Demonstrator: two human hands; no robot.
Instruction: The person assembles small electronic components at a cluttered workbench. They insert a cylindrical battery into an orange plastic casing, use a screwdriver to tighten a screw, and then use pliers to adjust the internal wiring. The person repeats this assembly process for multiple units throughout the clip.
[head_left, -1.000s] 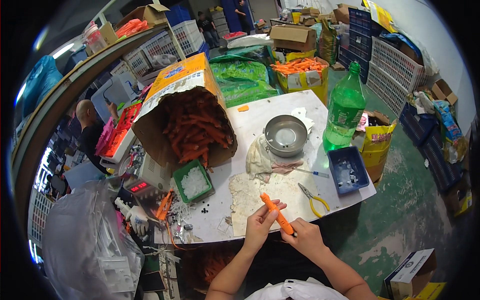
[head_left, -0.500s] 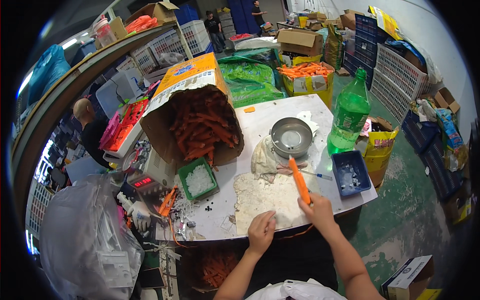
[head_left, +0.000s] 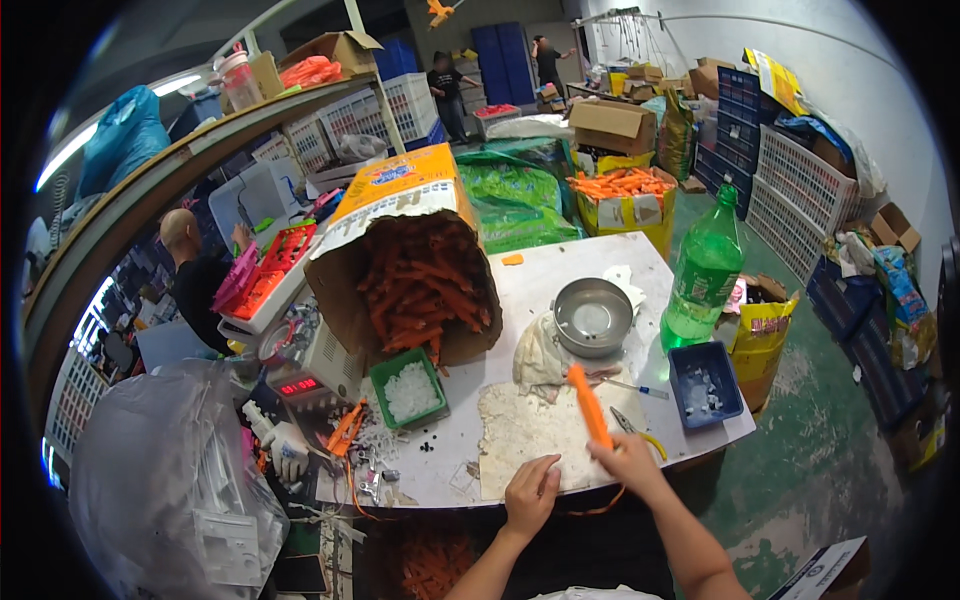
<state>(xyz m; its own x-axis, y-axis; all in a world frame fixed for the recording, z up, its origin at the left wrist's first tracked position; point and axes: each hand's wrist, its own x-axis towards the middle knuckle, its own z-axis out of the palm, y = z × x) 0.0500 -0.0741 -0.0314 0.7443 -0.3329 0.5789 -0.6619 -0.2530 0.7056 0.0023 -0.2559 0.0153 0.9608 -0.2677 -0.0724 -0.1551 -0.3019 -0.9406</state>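
My right hand (head_left: 630, 462) is closed round the lower end of a long, slim orange plastic piece (head_left: 590, 408), tilted up over a worn pale mat (head_left: 520, 440). At the mat's front edge is my left hand (head_left: 532, 495), fingers bent together; whatever they may pinch is hidden. Pliers with yellow handles (head_left: 655, 444) lie just right of the orange piece. Beyond its tip are a crumpled cloth (head_left: 537, 352), a blue pen (head_left: 650, 391) and a round metal bowl (head_left: 592, 345) with a little clear content.
A tipped carton (head_left: 400, 190) spills orange pieces (head_left: 420, 285) at the left. Beside it stand a green tray (head_left: 410, 390) of clear bits and a device with a red display (head_left: 300, 385). A green bottle (head_left: 703, 270) and a blue tray (head_left: 706, 385) occupy the right side. Two people stand far back.
The view has tilted up, so the table sits lower. The orange piece has turned in my right hand and its pale tip no longer shows. The pliers have come into sight.
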